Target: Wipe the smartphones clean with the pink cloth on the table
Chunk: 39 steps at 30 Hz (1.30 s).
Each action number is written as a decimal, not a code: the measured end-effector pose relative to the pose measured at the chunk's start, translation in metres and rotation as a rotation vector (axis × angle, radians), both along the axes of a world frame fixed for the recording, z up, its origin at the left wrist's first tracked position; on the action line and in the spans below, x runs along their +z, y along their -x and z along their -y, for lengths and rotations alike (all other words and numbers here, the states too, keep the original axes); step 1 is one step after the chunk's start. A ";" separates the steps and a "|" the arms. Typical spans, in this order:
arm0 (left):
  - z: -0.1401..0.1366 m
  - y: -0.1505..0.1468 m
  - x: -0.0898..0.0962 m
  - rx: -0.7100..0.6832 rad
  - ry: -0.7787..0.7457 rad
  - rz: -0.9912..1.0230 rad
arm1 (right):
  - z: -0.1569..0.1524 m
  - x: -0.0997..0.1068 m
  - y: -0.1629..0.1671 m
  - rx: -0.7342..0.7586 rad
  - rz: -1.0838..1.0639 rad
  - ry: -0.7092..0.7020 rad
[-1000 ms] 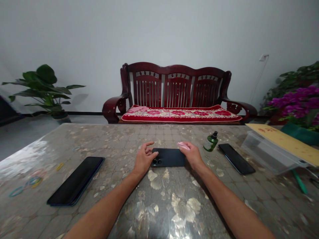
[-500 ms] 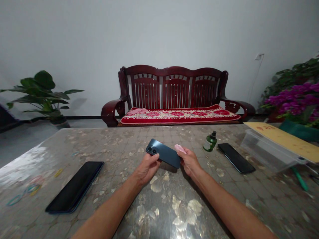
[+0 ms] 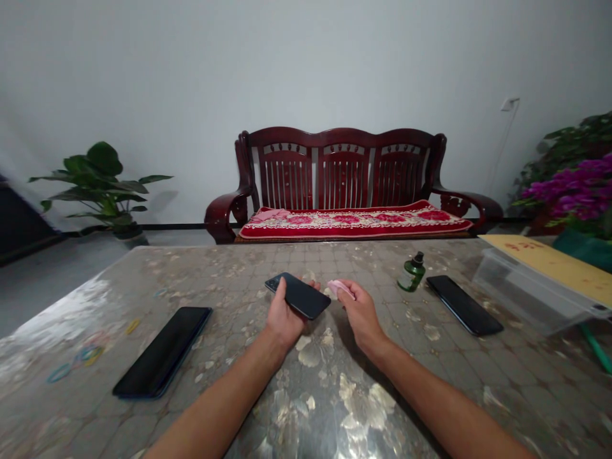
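Observation:
A dark smartphone [image 3: 302, 298] rests in my left hand [image 3: 283, 317], my thumb over its upper face and fingertips showing past its far edge. Its camera bumps appear at the left end, so the back seems to face up. Just right of the phone and apart from it, my right hand [image 3: 358, 311] pinches a folded pink cloth [image 3: 340, 288]. Both hands are above the patterned tabletop [image 3: 296, 408].
A second phone [image 3: 165, 350] lies at left, near several coloured rubber bands [image 3: 88, 354]. At right are a green pump bottle [image 3: 412, 273], a third phone [image 3: 463, 305] and a clear plastic box [image 3: 530, 296] under a yellow board [image 3: 549, 261]. A wooden bench [image 3: 344, 172] stands beyond.
My right hand has let go of the phone's right end and moved slightly away with the cloth. The phone has tilted in my left hand, its surface looking darker. The view has shifted slightly left.

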<state>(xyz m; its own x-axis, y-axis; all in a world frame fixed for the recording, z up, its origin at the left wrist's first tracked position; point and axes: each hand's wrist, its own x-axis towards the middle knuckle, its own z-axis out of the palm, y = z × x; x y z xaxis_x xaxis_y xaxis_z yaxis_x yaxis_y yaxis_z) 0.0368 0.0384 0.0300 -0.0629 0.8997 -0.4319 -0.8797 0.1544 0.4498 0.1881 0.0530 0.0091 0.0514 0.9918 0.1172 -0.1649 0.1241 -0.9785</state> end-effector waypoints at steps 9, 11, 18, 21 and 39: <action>-0.003 -0.007 0.023 0.041 0.140 0.105 | 0.010 0.013 -0.004 -0.120 0.353 -0.489; -0.004 -0.013 0.032 0.053 0.162 0.131 | 0.012 0.016 -0.005 -0.134 0.398 -0.588; -0.013 -0.038 0.040 0.042 0.125 0.175 | 0.021 0.022 -0.003 -0.117 0.488 -0.870; -0.015 -0.043 0.035 0.036 0.145 0.178 | 0.019 0.024 -0.007 -0.092 0.538 -0.985; -0.019 -0.035 0.021 -0.002 0.173 0.204 | 0.004 0.016 -0.022 -0.098 0.652 -0.918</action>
